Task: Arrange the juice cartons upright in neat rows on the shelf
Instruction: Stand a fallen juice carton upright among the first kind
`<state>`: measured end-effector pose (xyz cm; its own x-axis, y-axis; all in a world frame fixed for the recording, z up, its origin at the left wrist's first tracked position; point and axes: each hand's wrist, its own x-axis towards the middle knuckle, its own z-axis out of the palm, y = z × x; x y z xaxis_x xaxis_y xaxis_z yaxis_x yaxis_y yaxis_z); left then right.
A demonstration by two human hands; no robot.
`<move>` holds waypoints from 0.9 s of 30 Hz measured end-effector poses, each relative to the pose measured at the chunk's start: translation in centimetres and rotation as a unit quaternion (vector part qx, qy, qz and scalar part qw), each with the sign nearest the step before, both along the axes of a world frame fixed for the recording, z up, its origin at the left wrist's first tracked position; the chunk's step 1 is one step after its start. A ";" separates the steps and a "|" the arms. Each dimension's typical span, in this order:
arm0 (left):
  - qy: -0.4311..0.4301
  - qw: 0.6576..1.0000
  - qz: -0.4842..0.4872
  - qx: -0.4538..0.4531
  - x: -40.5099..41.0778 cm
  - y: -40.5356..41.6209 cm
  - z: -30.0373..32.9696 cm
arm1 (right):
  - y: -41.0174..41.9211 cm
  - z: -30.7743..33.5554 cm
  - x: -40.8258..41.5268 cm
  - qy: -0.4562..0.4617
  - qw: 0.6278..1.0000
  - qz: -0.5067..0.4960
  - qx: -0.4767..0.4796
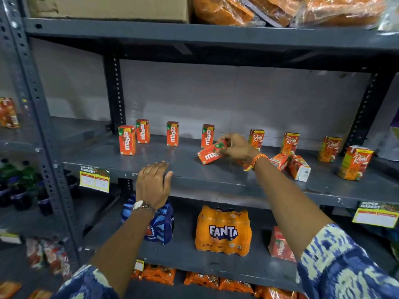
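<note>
I see my right hand (238,147) with fingers closed around a tilted Maaza carton (212,153) mid-shelf (216,178). It looks light, rigid, smooth; gripping its flat sides suits. My left hand (153,184) rests open-fingered on the shelf edge.

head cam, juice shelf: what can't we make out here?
- Price tag writing: head view, too small and blurred.
- Carton under the right hand: its top end is covered by the fingers.
- Tipped cartons: partly behind the right wrist.
- Blue pack: label blocked by the left hand and wrist.
</note>
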<state>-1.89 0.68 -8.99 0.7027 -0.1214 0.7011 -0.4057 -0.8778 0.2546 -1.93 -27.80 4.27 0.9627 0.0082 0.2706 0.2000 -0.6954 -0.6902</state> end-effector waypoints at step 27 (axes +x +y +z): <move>-0.055 0.998 -0.007 0.012 1.1 0.4 -0.8 | 5.2 -0.6 1.7 -0.067 0.993 -0.024 0.097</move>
